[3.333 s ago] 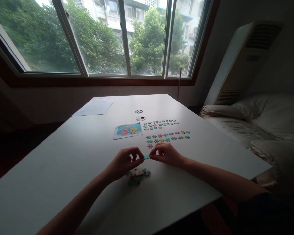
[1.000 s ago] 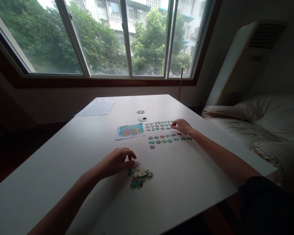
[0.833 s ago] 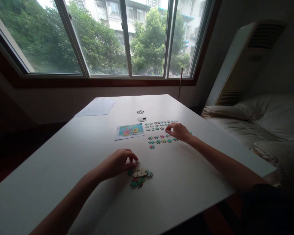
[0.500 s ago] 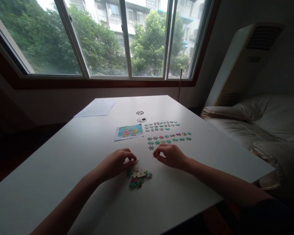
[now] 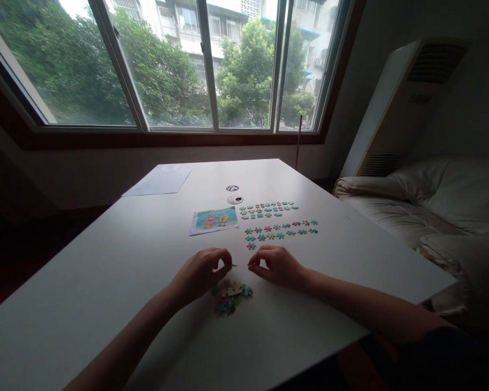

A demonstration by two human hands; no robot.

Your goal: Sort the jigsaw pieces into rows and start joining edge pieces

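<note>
My left hand (image 5: 204,270) pinches a small jigsaw piece (image 5: 234,265) between thumb and fingertips, seen almost edge-on. Facing it from the right, a short gap away, is my right hand (image 5: 277,266), its thumb and index finger brought together with no piece showing between them. Just below my left hand lies a loose pile of jigsaw pieces (image 5: 231,297), some plain side up, others green and red. Beyond my right hand, sorted jigsaw pieces (image 5: 280,235) lie in rows, picture side up. One pink and teal piece (image 5: 251,246) sits closest to my right fingers.
A printed picture sheet (image 5: 215,219) with cartoon figures lies left of the rows. Two round dark-and-white items (image 5: 235,200) are behind it. Papers (image 5: 158,181) rest at the far left of the white table (image 5: 106,271). A sofa (image 5: 383,203) stands to the right.
My left hand has lifted the jigsaw piece from above the pile and moved slightly right. My right hand has come left and a little down, narrowing the gap between them.
</note>
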